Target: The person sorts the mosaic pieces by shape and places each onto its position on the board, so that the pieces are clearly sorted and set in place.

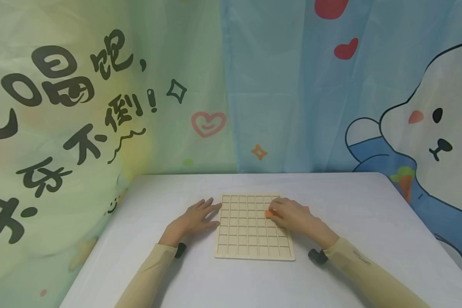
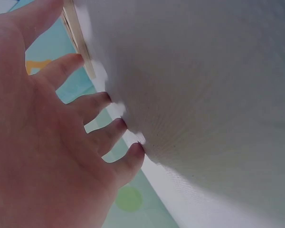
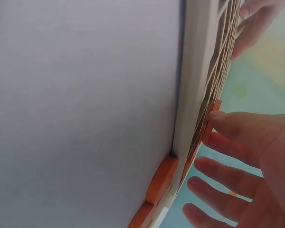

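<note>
Pinching an orange piece [image 1: 268, 214] between thumb and fingertips of the right hand [image 1: 292, 215], at the right part of a pale wooden board [image 1: 246, 231] ruled into squares (resting on the board or just above it, cannot tell). Note more orange pieces [image 3: 162, 179] just beside the board's right edge, lying on the table [image 1: 192, 282], partly hidden behind the right hand in the head view. At the board's left edge, find the left hand [image 1: 194, 219] with fingers spread, reaching to the rim with thumb and index finger, lowering the other fingertips to the table. Farther out, see tan sleeves [image 1: 369, 273] and, beyond the table's far edge, a printed curtain [image 1: 269, 85] with a white bear [image 1: 439, 119] at right.
</note>
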`<action>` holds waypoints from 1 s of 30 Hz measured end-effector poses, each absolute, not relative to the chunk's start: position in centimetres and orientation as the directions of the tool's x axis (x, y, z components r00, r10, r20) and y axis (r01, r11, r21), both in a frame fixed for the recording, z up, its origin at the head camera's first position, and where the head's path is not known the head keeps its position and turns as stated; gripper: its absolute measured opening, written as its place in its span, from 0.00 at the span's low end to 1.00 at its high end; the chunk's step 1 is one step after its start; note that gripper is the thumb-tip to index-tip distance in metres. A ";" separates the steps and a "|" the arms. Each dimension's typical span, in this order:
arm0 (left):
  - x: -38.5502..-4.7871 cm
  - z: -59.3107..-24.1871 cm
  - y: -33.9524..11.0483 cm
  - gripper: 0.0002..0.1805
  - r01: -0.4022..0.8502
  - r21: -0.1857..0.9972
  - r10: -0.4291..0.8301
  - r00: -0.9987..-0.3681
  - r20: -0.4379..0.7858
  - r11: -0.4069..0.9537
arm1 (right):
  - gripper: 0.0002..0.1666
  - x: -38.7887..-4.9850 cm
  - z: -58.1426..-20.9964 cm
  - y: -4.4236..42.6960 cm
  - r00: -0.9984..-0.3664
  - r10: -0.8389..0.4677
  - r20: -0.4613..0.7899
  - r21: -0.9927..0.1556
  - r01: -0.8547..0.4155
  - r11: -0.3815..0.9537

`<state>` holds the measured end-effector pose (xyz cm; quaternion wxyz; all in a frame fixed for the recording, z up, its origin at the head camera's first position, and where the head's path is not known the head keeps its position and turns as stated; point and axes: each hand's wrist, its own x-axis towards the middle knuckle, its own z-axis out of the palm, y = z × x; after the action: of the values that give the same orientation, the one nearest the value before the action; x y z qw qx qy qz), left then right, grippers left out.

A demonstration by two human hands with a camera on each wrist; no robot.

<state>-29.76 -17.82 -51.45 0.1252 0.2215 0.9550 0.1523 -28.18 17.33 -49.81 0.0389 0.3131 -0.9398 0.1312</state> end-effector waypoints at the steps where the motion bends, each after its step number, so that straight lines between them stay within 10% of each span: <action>1: -29.8 -51.4 -17.8 0.36 0.386 0.347 0.462 -0.870 -0.173 0.855 | 0.08 -28.2 -49.8 17.2 -0.795 -0.584 0.163 -0.218 -0.606 0.765; 30: -29.9 -51.2 -17.8 0.35 0.385 0.351 0.464 -0.869 -0.174 0.853 | 0.07 -28.5 -50.2 15.3 -0.771 -0.614 0.173 -0.180 -0.637 0.750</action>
<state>-29.87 -17.78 -51.24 0.1271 0.2226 0.9542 0.1544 -28.55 15.34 -50.15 0.0513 0.3348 -0.9339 0.1147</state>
